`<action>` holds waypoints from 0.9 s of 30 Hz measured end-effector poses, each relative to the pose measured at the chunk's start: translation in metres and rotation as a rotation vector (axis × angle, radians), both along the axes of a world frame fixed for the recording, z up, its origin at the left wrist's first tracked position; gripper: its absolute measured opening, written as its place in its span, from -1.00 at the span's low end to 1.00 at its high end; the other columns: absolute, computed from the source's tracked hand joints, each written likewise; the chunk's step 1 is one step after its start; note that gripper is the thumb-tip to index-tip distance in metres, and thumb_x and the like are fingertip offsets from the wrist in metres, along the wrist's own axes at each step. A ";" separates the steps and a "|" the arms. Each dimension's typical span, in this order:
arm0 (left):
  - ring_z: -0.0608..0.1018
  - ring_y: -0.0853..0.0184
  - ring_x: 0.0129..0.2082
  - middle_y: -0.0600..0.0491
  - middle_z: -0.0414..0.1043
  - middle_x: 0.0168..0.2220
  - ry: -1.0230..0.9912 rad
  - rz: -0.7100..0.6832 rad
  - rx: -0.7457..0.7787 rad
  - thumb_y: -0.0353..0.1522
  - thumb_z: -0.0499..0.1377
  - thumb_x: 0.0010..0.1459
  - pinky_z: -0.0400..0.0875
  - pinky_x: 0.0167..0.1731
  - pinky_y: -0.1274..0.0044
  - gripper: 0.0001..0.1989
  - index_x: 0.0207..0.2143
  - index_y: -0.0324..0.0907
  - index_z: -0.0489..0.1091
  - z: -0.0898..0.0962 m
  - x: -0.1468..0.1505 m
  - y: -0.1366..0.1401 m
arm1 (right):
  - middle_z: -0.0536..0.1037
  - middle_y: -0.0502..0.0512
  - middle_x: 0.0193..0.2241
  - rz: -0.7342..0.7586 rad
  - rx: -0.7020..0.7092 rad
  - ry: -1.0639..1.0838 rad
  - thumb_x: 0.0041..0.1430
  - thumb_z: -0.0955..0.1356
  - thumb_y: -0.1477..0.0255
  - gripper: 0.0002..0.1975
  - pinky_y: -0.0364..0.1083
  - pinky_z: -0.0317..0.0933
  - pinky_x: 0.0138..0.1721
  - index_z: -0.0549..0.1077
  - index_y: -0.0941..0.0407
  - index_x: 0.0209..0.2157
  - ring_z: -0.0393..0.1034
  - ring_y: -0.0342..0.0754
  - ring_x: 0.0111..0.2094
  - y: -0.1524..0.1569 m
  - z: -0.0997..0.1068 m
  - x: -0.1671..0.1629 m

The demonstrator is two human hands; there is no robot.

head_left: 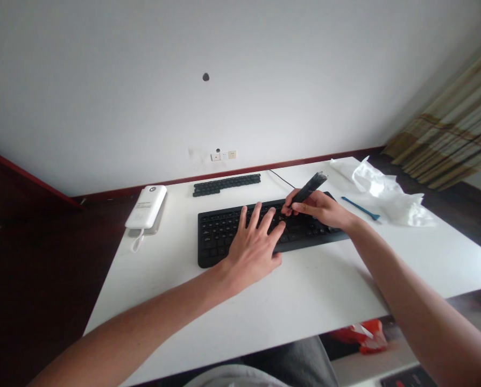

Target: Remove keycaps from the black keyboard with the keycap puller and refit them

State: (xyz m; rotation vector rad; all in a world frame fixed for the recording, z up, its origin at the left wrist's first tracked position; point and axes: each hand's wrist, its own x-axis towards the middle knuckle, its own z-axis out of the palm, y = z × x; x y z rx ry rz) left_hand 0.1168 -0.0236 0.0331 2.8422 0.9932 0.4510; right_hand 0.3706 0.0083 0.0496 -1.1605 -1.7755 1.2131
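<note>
Leaning rightward at top: black tool [310, 186]

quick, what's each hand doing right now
Left hand: open, spread over the long black rectangular keyboard, no held object visible.
Right hand: closed around a black, stick-shaped tool, over the same keyboard.

There are two hands [254, 244] [320, 209], one keyboard [214, 236], one black tool [308, 188], one blue stick [360, 207], one white device [147, 208], one block of black keys [227, 185], one counter [305, 290] and one curtain [446, 129].
</note>
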 end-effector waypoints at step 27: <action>-0.15 -0.19 0.49 -0.14 -0.01 0.45 -0.084 -0.148 -0.318 -0.12 0.47 -0.09 -0.14 0.40 -0.13 -0.18 0.22 -0.11 0.35 -0.013 0.016 0.044 | 0.65 0.12 -0.31 -0.006 -0.032 -0.025 0.25 0.44 0.09 -0.64 -0.02 0.44 -0.24 0.55 0.10 -0.15 0.56 0.04 -0.28 0.001 -0.004 0.002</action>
